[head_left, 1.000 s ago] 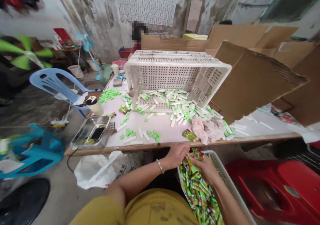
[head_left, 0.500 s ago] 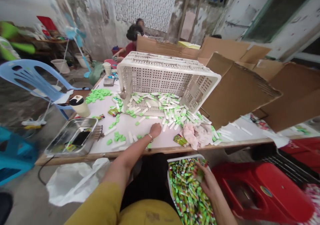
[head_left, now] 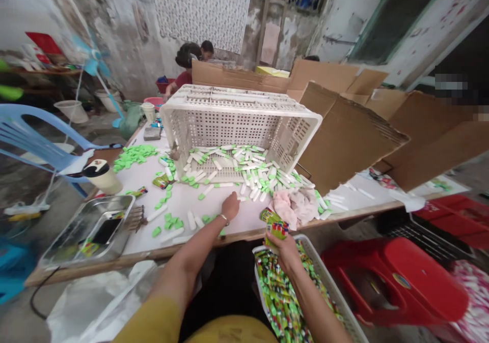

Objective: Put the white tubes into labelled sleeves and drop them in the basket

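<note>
Now the left hand is down on the table just in front of the white crate, right beside a white stick; whether it's pinching it, I can't tell. Meanwhile the right hand, nearer the person than the crate, grips green packets above a loaded basket.

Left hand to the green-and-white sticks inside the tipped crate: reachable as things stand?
Probably yes: the sticks lie inside the crate, whose open side faces the left hand, and nothing tall seems to stand between.
</note>
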### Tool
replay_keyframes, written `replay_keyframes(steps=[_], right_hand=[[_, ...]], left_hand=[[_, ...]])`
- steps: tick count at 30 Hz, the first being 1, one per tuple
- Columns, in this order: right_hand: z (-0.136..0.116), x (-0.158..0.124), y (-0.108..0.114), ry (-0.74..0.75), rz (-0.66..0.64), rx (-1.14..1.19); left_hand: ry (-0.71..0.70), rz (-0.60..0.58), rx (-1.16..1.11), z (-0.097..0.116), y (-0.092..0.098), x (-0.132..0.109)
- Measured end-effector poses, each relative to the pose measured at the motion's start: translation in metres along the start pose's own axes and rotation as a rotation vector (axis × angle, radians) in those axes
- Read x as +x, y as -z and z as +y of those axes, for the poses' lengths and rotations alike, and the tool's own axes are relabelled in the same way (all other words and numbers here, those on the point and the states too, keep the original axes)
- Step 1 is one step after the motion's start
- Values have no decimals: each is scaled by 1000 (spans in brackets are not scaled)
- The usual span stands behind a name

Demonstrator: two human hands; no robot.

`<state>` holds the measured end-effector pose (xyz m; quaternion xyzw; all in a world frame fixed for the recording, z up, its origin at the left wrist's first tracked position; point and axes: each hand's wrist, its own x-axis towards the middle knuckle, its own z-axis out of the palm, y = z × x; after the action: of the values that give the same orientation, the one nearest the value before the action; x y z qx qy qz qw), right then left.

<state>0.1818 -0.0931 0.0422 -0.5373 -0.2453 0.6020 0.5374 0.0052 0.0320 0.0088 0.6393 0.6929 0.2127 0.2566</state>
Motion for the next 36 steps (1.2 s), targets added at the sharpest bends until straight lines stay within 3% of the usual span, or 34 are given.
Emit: replay_keyframes(steps=[4,7,9,13,16,23,29,36], right_hand=[[2,8,-11,4,-35,37],[1,10,-22,13,-90,55],[-1,8,-29,17,-156,65],[-4,2,-40,2,-263,50],[-6,-5,-40,-11,-304,35],[-18,-19,-28,-11,-329,-12],[-19,-24,-26,7,-329,-27],[-15,-22,-15,-145,-371,172]], left_hand=[[-79,47,-96,-2,23,-29],[-162,46,-397,5,39,-56],[-245,6,-557,13,46,-72],[-323,-173,-598,31,54,-92],[-326,-255,-598,41,54,-95],[-288,-301,-674,50,52,-99],[-274,-265,-565,53,47,-103],[-113,-259,-769,51,47,-110]])
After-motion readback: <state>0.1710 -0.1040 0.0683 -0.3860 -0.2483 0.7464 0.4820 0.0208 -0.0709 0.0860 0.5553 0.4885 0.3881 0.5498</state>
